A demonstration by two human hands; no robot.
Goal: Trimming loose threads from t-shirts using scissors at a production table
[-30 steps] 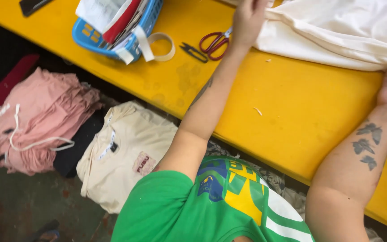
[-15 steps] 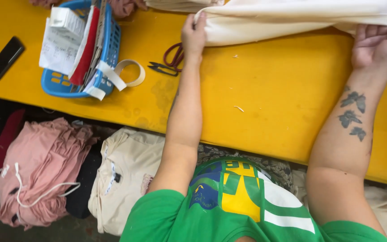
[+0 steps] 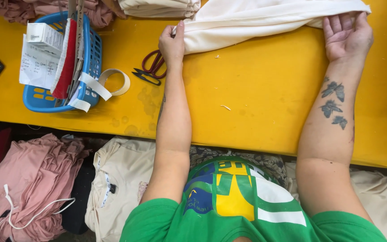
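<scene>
Garment: cream fabric (image 3: 265, 20) stretched across the far side of the yellow table (image 3: 256, 98).
Left hand (image 3: 172, 42): fingers curled, pinching the fabric's left end.
Right hand (image 3: 348, 33): palm up, fingers tucked under the right end.
Nearby: red-handled scissors (image 3: 151, 67) just beside the left hand; blue basket (image 3: 90, 58) further left.

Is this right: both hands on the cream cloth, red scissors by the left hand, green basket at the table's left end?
One slip: the basket is blue, not green, as the head view shows. The rest holds: left hand and right hand grip the cream cloth, and the red scissors lie by the left hand on the yellow table.
</scene>
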